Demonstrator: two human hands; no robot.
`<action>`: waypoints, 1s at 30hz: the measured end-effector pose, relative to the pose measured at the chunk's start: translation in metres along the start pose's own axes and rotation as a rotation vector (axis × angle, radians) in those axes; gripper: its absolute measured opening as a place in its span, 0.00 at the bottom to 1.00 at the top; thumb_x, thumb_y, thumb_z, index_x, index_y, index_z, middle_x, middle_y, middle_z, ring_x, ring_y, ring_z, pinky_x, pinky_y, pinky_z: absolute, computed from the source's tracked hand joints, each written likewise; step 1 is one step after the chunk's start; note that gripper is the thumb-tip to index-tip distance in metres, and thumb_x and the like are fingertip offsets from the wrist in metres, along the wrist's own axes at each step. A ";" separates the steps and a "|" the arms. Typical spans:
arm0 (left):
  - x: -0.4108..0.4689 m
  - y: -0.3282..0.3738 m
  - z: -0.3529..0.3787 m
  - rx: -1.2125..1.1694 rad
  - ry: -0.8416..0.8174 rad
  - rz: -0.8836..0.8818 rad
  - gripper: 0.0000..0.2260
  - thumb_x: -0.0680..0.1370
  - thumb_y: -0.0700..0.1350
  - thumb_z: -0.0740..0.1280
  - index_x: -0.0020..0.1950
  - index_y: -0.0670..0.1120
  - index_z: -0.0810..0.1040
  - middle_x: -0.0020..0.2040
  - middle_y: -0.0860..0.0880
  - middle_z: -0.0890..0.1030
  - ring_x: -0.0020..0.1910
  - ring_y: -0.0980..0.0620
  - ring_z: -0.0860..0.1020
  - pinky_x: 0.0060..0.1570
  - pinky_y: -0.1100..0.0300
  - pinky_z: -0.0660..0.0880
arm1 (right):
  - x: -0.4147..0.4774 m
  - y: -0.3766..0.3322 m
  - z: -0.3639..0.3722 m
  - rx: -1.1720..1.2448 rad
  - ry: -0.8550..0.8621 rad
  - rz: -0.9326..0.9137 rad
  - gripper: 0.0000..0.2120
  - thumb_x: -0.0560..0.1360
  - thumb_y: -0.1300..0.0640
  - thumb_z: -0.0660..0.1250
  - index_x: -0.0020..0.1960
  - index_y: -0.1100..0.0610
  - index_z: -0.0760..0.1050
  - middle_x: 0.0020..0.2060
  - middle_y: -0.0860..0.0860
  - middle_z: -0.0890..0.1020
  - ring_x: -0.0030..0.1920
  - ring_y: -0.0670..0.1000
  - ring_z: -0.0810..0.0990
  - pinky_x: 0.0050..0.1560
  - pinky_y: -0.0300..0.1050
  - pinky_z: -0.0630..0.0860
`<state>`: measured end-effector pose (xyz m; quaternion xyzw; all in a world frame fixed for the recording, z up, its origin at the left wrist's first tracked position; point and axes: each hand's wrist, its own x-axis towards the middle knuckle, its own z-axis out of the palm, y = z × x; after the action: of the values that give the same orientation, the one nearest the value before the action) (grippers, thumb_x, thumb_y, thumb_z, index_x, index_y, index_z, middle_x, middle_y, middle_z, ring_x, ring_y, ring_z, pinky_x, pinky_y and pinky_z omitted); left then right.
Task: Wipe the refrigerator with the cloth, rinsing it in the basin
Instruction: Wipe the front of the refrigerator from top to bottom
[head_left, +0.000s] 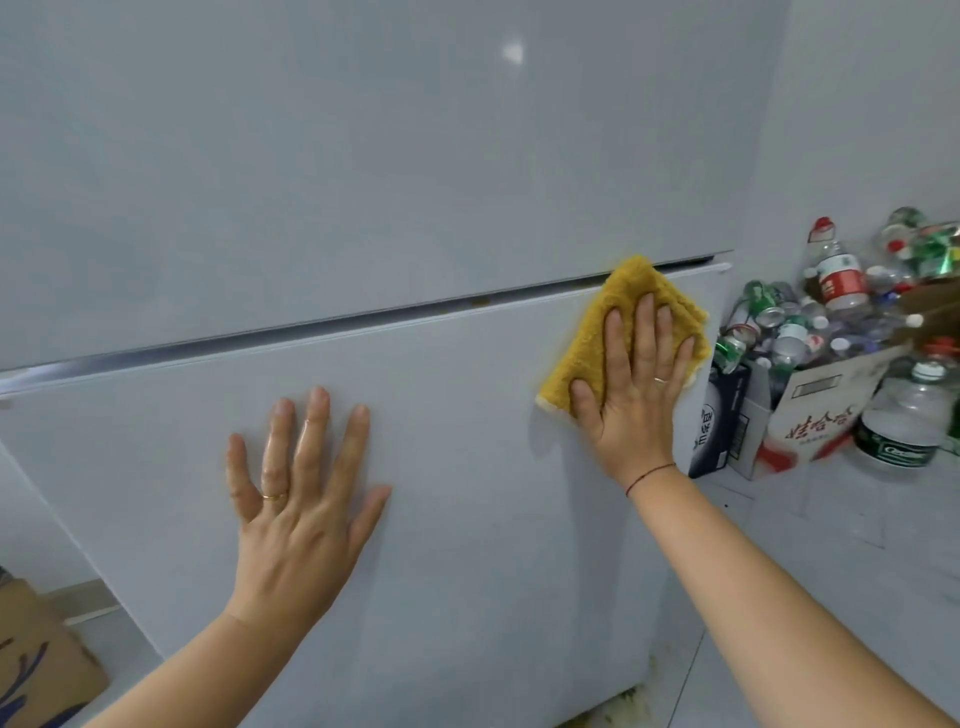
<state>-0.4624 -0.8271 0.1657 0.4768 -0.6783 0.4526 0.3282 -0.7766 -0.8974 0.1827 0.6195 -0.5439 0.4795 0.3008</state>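
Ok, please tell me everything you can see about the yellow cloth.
The yellow cloth looks like thick, nubby fabric with a pale edge at its lower corner. It is folded and lies flat against the lower refrigerator door, its top corner reaching the gap between the doors. The right hand presses it with straight fingers.

We wear a thin gold ring (274, 496) on the ring finger of our left hand (296, 499), and a slimmer, paler band (661, 380) on the ring finger of our right hand (636, 395). A fine dark-red cord (652, 475) circles our right wrist as a bracelet. Our left forearm (218, 660) and right forearm (769, 597) are bare. Our nails are short and plain, and the left fingers (311, 441) carry a wet sheen.
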 end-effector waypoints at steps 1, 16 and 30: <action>0.002 0.003 0.000 -0.005 0.003 0.012 0.30 0.78 0.57 0.60 0.78 0.48 0.58 0.80 0.45 0.49 0.78 0.43 0.49 0.73 0.37 0.48 | 0.000 0.009 -0.002 -0.001 -0.006 0.022 0.32 0.79 0.35 0.41 0.77 0.46 0.38 0.78 0.51 0.41 0.77 0.55 0.42 0.72 0.68 0.42; -0.011 0.032 0.014 -0.027 -0.044 0.048 0.31 0.80 0.58 0.61 0.78 0.48 0.56 0.79 0.45 0.49 0.79 0.45 0.45 0.73 0.37 0.43 | -0.097 0.032 0.025 0.100 -0.076 0.335 0.30 0.81 0.40 0.40 0.77 0.49 0.34 0.75 0.63 0.49 0.77 0.54 0.39 0.74 0.64 0.41; -0.059 -0.006 0.005 -0.039 -0.088 -0.033 0.30 0.80 0.56 0.60 0.79 0.49 0.53 0.78 0.44 0.50 0.79 0.47 0.44 0.74 0.41 0.42 | -0.130 -0.092 0.038 0.243 -0.087 0.242 0.30 0.80 0.40 0.42 0.77 0.48 0.35 0.77 0.54 0.38 0.76 0.59 0.38 0.71 0.69 0.37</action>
<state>-0.4369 -0.8122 0.1138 0.5008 -0.6930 0.4122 0.3146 -0.6708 -0.8606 0.0630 0.6016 -0.5650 0.5471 0.1399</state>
